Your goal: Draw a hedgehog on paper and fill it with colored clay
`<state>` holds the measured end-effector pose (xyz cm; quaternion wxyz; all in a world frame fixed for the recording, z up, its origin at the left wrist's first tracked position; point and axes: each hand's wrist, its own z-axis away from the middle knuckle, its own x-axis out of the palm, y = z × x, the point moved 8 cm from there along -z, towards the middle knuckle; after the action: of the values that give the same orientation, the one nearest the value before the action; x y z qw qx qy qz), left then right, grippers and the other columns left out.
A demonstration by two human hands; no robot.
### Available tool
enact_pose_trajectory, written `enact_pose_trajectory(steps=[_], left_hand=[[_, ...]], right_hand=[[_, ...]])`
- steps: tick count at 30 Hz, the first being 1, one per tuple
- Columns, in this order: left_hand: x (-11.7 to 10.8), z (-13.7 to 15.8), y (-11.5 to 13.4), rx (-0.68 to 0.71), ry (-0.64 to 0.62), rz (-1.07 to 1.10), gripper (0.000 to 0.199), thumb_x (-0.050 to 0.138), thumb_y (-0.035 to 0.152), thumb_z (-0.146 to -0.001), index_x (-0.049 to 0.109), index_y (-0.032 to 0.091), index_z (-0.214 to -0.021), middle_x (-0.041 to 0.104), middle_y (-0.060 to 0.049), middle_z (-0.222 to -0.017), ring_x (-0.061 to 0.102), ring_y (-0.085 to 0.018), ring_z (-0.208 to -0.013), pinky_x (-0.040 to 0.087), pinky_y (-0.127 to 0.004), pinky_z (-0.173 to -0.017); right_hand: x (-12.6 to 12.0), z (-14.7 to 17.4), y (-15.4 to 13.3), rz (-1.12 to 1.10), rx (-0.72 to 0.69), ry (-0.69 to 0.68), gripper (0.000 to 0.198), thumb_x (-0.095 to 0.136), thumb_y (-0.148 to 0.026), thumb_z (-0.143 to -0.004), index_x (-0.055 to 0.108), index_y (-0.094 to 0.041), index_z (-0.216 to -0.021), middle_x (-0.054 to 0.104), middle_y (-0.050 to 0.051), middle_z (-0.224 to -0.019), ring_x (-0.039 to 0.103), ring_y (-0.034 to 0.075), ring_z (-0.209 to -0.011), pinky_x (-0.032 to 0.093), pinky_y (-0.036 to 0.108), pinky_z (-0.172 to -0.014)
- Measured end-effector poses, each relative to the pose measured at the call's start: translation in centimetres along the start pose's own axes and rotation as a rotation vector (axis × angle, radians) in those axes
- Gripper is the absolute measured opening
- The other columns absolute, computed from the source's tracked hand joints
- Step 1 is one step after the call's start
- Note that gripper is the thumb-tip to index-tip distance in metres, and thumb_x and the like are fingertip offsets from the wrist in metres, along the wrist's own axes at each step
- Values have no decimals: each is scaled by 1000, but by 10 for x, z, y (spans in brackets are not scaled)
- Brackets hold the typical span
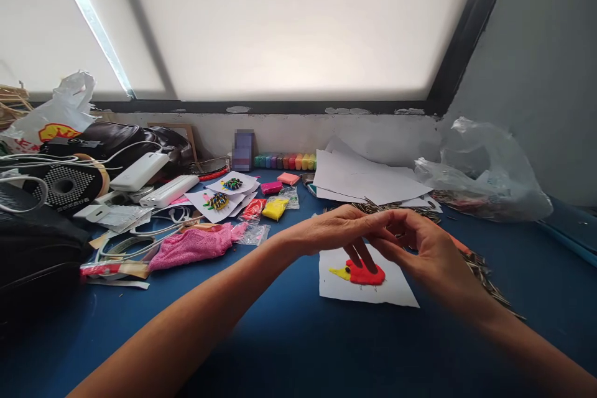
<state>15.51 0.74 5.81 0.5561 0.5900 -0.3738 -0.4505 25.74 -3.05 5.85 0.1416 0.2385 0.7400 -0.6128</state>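
A white paper sheet (336,292) lies before me with a flat red clay shape (366,278) on it. The shape has a yellow pointed snout (339,273), a dark round eye and short drawn lines beneath. Above the paper, my left hand (342,227) has two fingers reaching down over the red clay; whether they touch it I cannot tell. Its other fingers meet the fingertips of my right hand (424,242), which are pinched together. Anything between the fingertips is hidden. Sunflower seeds (489,286) lie heaped behind and right of my right hand.
Left of my hands are yellow clay (275,208), red clay packets (253,209), two seed-covered figures on paper, a pink cloth (196,245), cables and power banks. White sheets (368,171) and a plastic bag (489,174) lie at the back; a clay row (284,162) lines the wall.
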Motion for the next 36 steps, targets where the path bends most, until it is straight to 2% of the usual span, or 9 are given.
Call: enact_pose_trajectory(steps=[6,12,14,18,22,27,29,32,36], left_hand=[[-11,2,0,35,40,-1,59,40,61,-94,70,12,-107,69,-13,-107,67,-14,-75,53,-26,-75],[-14,4,0,-12,48,-74,55,33,51,-100,69,10,-108,70,-13,-107,68,-13,-77,52,-25,-77],[-20,3,-3,-40,93,-251,50,33,45,-101,68,10,-108,71,-12,-105,67,-13,-76,52,-24,-74],[-63,8,-17,-183,401,-975,24,53,27,-89,73,16,-99,73,-7,-96,66,-19,-85,47,-25,-73],[-92,19,-38,-270,460,-1099,25,59,9,-75,74,16,-93,72,-8,-93,65,-23,-89,46,-27,-75],[-101,26,-32,-244,584,-1139,26,51,8,-78,70,11,-95,67,-13,-102,59,-26,-101,44,-30,-81],[-90,19,-29,-192,527,-1093,22,51,13,-82,70,13,-94,67,-9,-94,60,-21,-93,44,-26,-77],[-66,7,-32,-132,297,-972,14,60,20,-78,71,16,-87,66,0,-75,59,-12,-70,41,-20,-62],[-56,4,-42,-142,124,-873,12,67,16,-70,72,14,-80,63,2,-67,55,-10,-61,37,-18,-54]], right_hand=[[-15,1,-10,76,-207,157,24,66,-46,-83,61,-22,-84,64,5,-92,63,20,-75,54,34,-62],[-9,11,-33,277,-513,164,10,58,-26,-91,67,-23,-94,65,6,-98,64,21,-88,54,32,-68],[-8,14,-37,328,-560,183,9,58,-23,-91,67,-22,-92,65,5,-97,63,20,-86,53,31,-67],[2,14,-32,316,-516,111,8,58,-22,-91,65,-22,-88,66,4,-90,62,17,-77,50,28,-61],[21,14,-22,314,-425,-23,9,57,-23,-92,64,-21,-85,64,1,-79,58,15,-67,48,29,-61],[43,17,-15,365,-405,-110,15,54,-24,-93,66,-22,-85,62,3,-83,60,17,-73,48,30,-65],[48,19,-15,378,-416,-124,16,54,-22,-93,67,-23,-85,62,3,-83,61,18,-75,49,30,-64],[51,20,-17,408,-431,-111,16,54,-21,-91,68,-23,-83,62,4,-83,61,19,-77,49,30,-64],[57,19,-21,473,-467,-83,18,55,-21,-91,70,-24,-82,62,5,-83,59,20,-78,48,34,-70]])
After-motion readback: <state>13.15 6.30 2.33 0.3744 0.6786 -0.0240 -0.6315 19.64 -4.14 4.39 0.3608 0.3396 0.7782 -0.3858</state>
